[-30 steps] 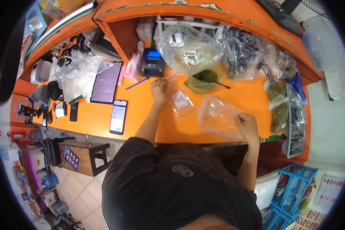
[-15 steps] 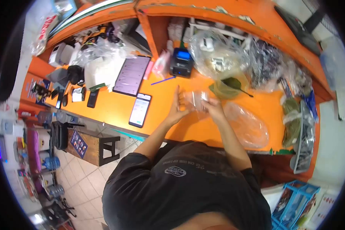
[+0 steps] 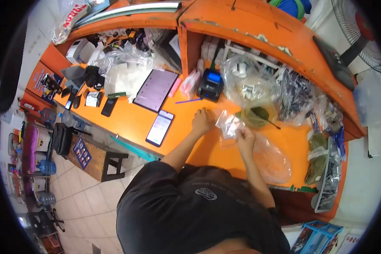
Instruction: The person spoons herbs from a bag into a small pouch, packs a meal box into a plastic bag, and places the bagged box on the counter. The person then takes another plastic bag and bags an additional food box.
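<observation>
Small clear packet (image 3: pixel 229 125) held up over the orange counter (image 3: pixel 207 155), between the two hands, a pale glare across its face; contents too washed out to read

Right hand (image 3: pixel 245 139): thumb and fingers pinched narrow on the packet's lower right edge

Left hand (image 3: pixel 202 121): just to the packet's left, fingers loosely bent and a little apart; cannot tell whether the tips hold any thin film

Larger clear bag (image 3: pixel 274 163) flat on the counter, beside the right forearm

Greenish bag (image 3: pixel 257 117) with a dark green shape inside, just beyond the packet, near the right hand

Beyond the left hand: blue stick (image 3: pixel 189 101) and a dark device (image 3: pixel 210 86) with a lit blue patch

To the left: white-screened phone (image 3: pixel 160 128), lying near the lower edge of a lit tablet (image 3: pixel 155 90)
</observation>
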`<move>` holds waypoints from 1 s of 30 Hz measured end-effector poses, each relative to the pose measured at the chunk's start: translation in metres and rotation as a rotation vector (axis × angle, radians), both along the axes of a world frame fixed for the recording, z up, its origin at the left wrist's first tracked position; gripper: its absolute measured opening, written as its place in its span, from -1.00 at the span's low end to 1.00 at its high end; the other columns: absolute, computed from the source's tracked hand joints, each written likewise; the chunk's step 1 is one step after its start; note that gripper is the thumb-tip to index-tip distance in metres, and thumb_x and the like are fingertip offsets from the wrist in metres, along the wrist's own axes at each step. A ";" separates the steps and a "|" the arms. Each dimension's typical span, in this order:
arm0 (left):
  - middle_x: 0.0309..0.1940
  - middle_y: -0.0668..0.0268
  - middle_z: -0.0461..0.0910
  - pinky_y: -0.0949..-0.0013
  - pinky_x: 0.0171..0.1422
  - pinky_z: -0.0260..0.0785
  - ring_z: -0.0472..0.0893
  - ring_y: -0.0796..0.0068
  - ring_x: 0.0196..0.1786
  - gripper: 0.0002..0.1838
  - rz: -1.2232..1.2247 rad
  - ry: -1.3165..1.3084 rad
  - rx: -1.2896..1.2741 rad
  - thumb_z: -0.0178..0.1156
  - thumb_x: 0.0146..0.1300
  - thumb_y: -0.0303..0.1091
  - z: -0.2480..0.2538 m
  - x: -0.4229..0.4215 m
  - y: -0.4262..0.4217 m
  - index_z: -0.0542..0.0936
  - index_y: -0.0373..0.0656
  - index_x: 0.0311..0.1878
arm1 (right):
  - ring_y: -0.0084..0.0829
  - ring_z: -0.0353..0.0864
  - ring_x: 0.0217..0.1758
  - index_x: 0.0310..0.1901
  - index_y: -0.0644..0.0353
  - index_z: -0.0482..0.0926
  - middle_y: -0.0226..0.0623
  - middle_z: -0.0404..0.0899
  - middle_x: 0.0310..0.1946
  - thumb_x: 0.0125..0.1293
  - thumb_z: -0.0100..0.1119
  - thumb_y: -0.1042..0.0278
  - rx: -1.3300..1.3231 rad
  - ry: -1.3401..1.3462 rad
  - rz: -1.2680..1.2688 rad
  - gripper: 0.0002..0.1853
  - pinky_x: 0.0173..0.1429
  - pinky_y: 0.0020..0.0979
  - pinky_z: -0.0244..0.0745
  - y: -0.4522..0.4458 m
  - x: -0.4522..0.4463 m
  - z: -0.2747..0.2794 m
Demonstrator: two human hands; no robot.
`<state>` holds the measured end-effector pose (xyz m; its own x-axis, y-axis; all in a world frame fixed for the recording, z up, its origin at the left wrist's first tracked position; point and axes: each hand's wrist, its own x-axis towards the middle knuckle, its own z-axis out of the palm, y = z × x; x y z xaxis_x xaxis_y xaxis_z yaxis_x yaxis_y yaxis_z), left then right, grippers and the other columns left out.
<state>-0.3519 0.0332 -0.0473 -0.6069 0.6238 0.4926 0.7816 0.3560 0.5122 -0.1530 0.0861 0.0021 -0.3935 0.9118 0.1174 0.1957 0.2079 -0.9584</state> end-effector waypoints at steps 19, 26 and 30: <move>-0.64 0.27 0.54 0.44 -0.42 0.39 0.52 0.54 -0.57 -0.63 -0.856 -1.047 -0.386 0.07 0.28 -0.13 0.094 0.064 -0.040 0.66 -0.28 -0.36 | -0.61 0.55 -0.60 -0.46 0.33 0.55 -0.32 0.58 -0.61 0.12 0.09 0.64 -0.088 -0.290 0.281 -0.93 -0.55 -0.58 0.46 -0.027 0.023 0.053; -0.54 0.24 0.58 0.48 -0.40 0.40 0.55 0.51 -0.52 -0.65 -1.061 -1.284 -0.485 -0.07 0.34 -0.28 0.091 0.047 -0.036 0.59 -0.36 -0.35 | -0.57 0.59 -0.60 -0.45 0.31 0.62 -0.28 0.61 -0.60 0.14 0.22 0.46 -0.339 -0.089 0.336 -0.90 -0.52 -0.53 0.51 -0.043 0.027 0.074; -0.54 0.29 0.57 0.49 -0.43 0.32 0.52 0.55 -0.52 -0.74 -1.278 -0.731 -0.565 -0.05 0.30 -0.41 0.114 0.050 -0.022 0.55 -0.42 -0.36 | -0.47 0.61 -0.52 -0.45 0.25 0.63 -0.28 0.62 -0.58 0.09 0.21 0.33 -0.077 -0.238 0.263 -0.85 -0.48 -0.42 0.46 -0.052 0.038 0.076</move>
